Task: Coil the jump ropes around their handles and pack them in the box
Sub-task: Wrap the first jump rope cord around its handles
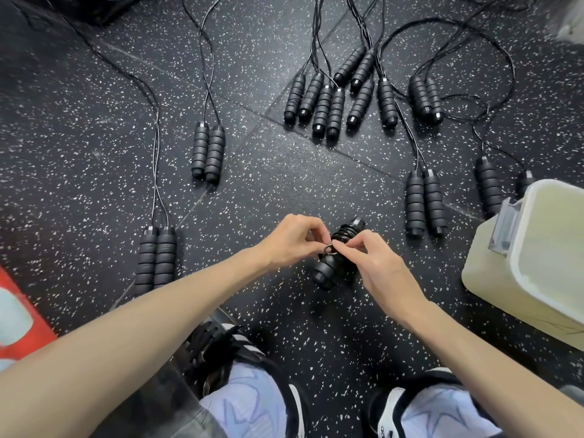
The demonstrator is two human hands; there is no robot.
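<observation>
Fingers (311, 240) pinch coiled rope (339, 254); box (493, 279) nr.

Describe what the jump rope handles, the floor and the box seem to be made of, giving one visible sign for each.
Handles: likely matte black foam or rubber, in ribbed rings.
Floor: probably rubber tiles, black with white flecks and visible seams.
Box: apparently pale, slightly translucent plastic, with a smooth moulded rim and a latch.

A black rubber floor (94, 137) flecked with white fills the frame, seams crossing its middle, with a red and pale mat (19, 314) at lower left.
</observation>
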